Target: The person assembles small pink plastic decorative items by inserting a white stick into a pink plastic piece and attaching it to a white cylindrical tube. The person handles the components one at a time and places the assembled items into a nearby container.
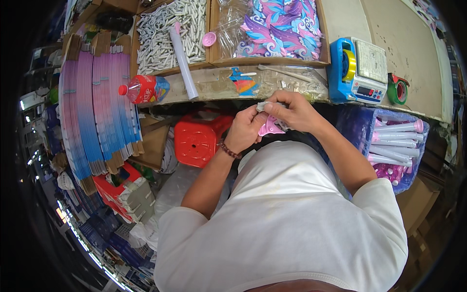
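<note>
Pink plastic piece (270, 128) pinched in the grip of both hands, left hand (244, 130) below, right hand (292, 111) above, just off the bench's (214, 86) near edge. Its orientation cannot be told. Open room lies beneath, above a red stool (197, 138); a white tube (183, 58) overhangs that edge.

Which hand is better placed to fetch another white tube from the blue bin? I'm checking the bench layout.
Right, probably. The right hand is on the side of the blue bin holding the white tubes, while the left hand would have to cross over. Both hands now hold a pink piece.
</note>
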Motion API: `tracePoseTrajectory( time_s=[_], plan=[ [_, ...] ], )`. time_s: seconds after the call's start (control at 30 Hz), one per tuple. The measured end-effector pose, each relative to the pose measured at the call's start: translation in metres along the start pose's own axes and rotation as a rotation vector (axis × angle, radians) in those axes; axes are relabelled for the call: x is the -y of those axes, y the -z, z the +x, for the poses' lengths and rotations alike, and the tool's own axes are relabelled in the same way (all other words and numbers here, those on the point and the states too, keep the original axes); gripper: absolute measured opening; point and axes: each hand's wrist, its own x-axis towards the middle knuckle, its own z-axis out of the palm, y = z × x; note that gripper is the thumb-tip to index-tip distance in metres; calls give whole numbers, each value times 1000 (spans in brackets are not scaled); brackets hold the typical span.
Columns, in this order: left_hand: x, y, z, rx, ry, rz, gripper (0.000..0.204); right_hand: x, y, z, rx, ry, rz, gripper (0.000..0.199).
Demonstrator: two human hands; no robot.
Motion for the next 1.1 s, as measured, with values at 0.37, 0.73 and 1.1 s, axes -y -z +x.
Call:
tracePoseTrajectory(
  time_s=[0.37, 0.73, 1.1],
  plan=[
    [15, -5, -6, -26, 4, 115, 18, 5, 6, -12, 85, -209, -37, 21],
    [13, -3, -10, -31, -50, -86, 16, 1, 13, -26, 92, -33, -194, 20],
    [-5, 11, -3, 26, -43, 27, 18, -1, 20, -27, 35, 124, -372, 15]
  ],
)
